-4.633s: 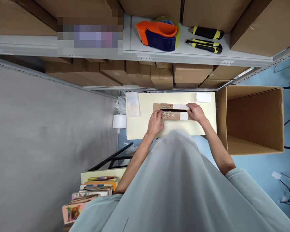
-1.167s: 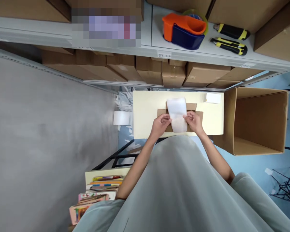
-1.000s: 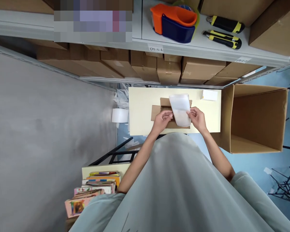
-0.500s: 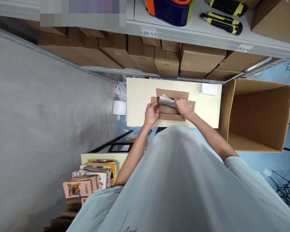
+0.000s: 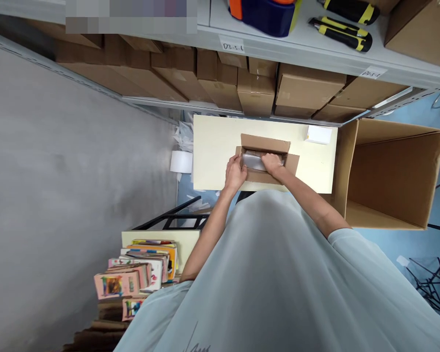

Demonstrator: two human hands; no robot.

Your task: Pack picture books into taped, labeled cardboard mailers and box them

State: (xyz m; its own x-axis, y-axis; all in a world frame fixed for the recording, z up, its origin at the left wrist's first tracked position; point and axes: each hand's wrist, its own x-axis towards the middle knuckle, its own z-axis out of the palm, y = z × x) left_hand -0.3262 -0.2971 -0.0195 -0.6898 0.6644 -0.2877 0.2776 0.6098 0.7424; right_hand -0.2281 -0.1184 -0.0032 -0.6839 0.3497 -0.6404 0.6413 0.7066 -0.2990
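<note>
A small open cardboard box (image 5: pixel 266 143) stands on the pale table with its flaps folded out. Inside lies a translucent plastic packet (image 5: pixel 252 162), fairly flat. My left hand (image 5: pixel 235 174) grips the box's left edge, thumb toward the near side and fingers over the left flap. Reaching into the box from the right, my right hand (image 5: pixel 272 162) is closed on the right part of the packet; its fingertips are partly hidden.
A white small box (image 5: pixel 318 134) sits at the table's (image 5: pixel 212 151) back right. Beside the table is a large open carton (image 5: pixel 344 166). Shelving with cardboard boxes (image 5: pixel 256 93) and utility knives (image 5: pixel 342 34) rises behind. Books (image 5: pixel 117 283) are stacked at lower left.
The plastic packet has gone from standing tilted above the box to lying down inside it. My right hand has moved slightly left and lower into the box.
</note>
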